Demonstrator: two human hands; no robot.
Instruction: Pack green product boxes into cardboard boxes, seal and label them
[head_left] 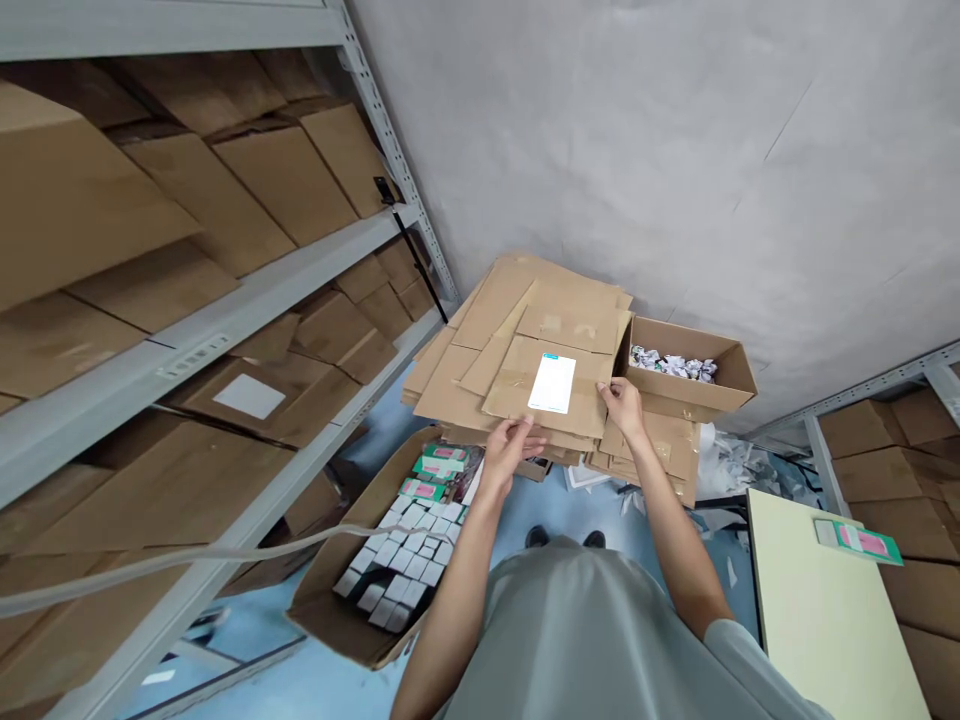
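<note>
A flattened cardboard box (517,385) with a white label (553,383) lies on top of a pile of flattened cartons (525,300). My left hand (510,445) grips its near edge, fingers curled over it. My right hand (621,403) holds its right edge with the fingers closed on the cardboard. Below my left arm an open carton (352,620) on the floor holds several small white boxes (401,565) and green and pink packets (435,475).
Metal shelving (225,310) full of cardboard boxes runs along the left. An open box of crumpled paper (679,370) sits right of the pile. A pale yellow table (817,610) with a green and pink packet (859,540) stands at right. Paper scraps litter the blue floor.
</note>
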